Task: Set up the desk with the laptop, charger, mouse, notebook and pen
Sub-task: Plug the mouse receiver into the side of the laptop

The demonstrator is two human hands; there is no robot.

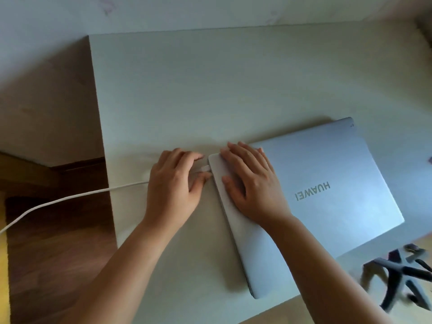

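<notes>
A closed, silver-grey metal laptop (315,195) with a matte lid and rounded corners lies skewed near the front right corner of the pale, smooth tabletop (210,90), its logo upside-down to the wearer. At the laptop's left edge, close to its far corner, the small white plug of the charger cable (70,199) meets the port. The left hand (173,183) curls around that plug, thumb and fingertips pinching it against the laptop's side; how far the plug has gone in cannot be told. The right hand (250,181) lies flat and spread on the lid, fingers reaching the same edge, bracing the machine.

The step in hand appears to be plugging in the charger. Done well, it likely calls for the plug to be held square to the port and pushed straight in, while the flat hand stops the slick-looking metal case from sliding on the smooth tabletop. The thin, round, rubbery-looking cable runs left off the tabletop's left edge and sags over dark wooden flooring (58,253); some slack there would probably keep it from tugging at the port.

A dark, star-shaped chair base (402,272) shows blurred beyond the front right corner. No mouse, notebook or pen is in view.
</notes>
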